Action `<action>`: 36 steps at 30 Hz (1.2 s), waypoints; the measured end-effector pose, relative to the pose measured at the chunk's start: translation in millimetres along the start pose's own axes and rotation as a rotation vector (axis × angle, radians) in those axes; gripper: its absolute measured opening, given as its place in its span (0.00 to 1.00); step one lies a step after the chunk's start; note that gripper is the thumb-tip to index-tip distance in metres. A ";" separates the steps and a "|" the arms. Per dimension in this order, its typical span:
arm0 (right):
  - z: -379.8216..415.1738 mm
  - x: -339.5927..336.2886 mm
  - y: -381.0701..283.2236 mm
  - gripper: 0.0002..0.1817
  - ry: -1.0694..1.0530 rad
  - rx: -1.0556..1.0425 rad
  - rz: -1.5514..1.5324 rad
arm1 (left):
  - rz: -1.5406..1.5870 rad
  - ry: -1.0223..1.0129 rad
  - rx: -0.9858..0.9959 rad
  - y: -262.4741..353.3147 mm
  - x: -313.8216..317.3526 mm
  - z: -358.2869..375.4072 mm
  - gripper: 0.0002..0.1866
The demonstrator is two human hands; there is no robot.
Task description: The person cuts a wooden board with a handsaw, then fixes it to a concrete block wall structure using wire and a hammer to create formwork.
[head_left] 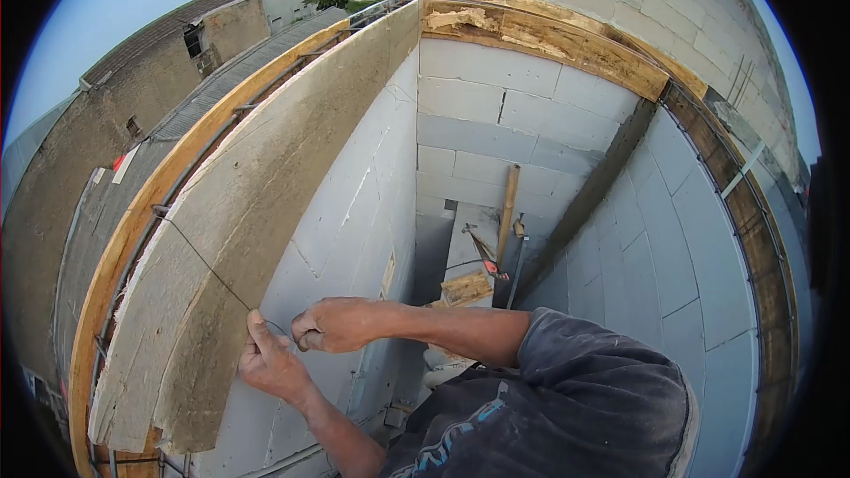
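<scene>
My left hand [273,361] pinches a thin dark wire [205,262] between thumb and fingers, beside the inner face of a wooden formwork board [257,186]. From there the wire slants up across the board to the steel bars [160,211] along its top edge. Close by on the right, my right hand [335,326] is closed in a fist on the wire's other stretch. A small loop of it curves between the two hands. What lies inside the right fist is partly hidden by its fingers.
Light block walls [496,97] drop away around a deep narrow space. Below lie a hammer [519,228], a wooden stick [507,212], a red-marked tool [492,269] and a wood piece [467,288]. More formwork planks [540,31] run along the back; a corrugated roof [212,80] is outside.
</scene>
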State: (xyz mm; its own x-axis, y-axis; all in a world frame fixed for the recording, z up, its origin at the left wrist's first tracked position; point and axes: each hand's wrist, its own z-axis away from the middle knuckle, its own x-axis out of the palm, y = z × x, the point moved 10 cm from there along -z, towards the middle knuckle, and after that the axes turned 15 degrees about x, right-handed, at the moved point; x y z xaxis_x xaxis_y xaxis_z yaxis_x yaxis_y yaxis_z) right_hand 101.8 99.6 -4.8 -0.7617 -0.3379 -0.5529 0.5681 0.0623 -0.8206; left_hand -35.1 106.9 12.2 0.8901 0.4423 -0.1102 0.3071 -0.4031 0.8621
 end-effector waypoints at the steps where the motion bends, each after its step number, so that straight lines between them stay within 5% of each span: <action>1: 7.6 0.1 -7.5 0.11 -0.081 -0.015 -0.024 | 0.015 -0.011 -0.033 -2.7 -0.2 0.3 0.29; 6: 23.1 -20.3 -28.3 0.16 -0.345 -0.011 -0.327 | 0.154 0.003 -0.123 -2.0 1.0 1.0 0.22; 9: 1.5 -29.0 -18.0 0.16 -0.280 -0.157 -0.864 | 0.233 0.052 -0.082 -0.8 1.4 -1.2 0.17; 12: -22.1 -25.6 25.8 0.12 -0.081 0.043 -1.299 | 0.165 0.006 -0.150 -5.0 -2.1 -1.6 0.13; 18: -25.9 -1.3 60.7 0.10 0.049 0.437 -0.631 | 0.341 -0.101 -0.097 -14.2 0.6 -4.2 0.13; 24: -2.6 21.8 -6.9 0.12 0.034 -0.007 0.093 | 0.600 -0.221 -0.203 -27.3 2.5 0.3 0.32; 27: 20.9 21.7 -50.9 0.13 -0.213 -0.053 0.127 | 0.443 -0.233 -0.254 -27.1 -1.7 0.8 0.38; 33: 2.2 -32.9 -28.6 0.10 -0.188 -0.124 -1.121 | 0.431 -0.134 -0.221 -20.9 -3.0 -1.8 0.34; 36: -9.3 -22.4 34.6 0.09 -0.069 0.136 -1.404 | 0.368 -0.174 -0.211 -21.6 -1.6 -1.8 0.41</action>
State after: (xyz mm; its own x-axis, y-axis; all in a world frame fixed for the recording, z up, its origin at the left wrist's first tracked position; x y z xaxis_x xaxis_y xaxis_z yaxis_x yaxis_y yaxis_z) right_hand 135.6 118.1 -22.1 -0.6960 -0.0872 0.7127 -0.6115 -0.4484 -0.6520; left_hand -43.8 116.3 -5.4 0.9759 0.1519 0.1567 -0.0998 -0.3279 0.9394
